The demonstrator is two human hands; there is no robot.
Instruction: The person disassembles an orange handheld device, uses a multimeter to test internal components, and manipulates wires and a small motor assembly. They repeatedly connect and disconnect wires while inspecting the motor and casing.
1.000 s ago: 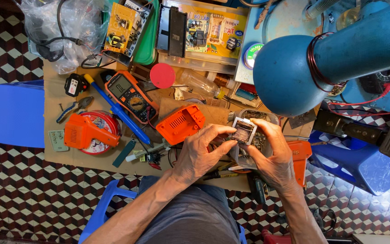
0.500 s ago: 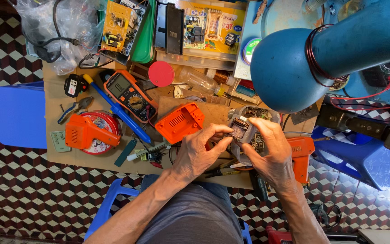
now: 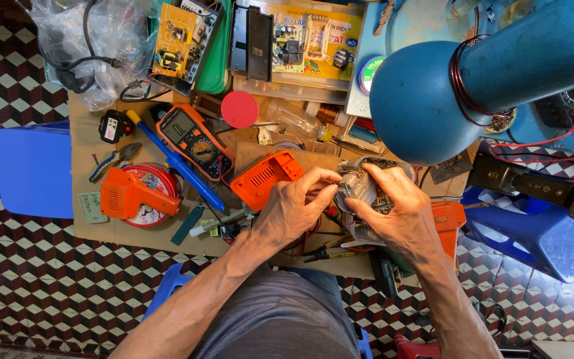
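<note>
Gripping a small grey metal part (image 3: 360,188) w/ both hands over the cardboard-topped bench (image 3: 88,143): left hand (image 3: 293,209) pinches its left side, right hand (image 3: 400,213) wraps its right side. Vs 1 s ago, part sits tilted, less of its face showing. Yellow printed package (image 3: 310,40) at bench's far edge, round red lid (image 3: 240,109) nearer, orange casing (image 3: 267,178) just left of hands.

Bright, even daylight, soft shadows, sharp focus, slight wide-angle bending at edges.
</note>
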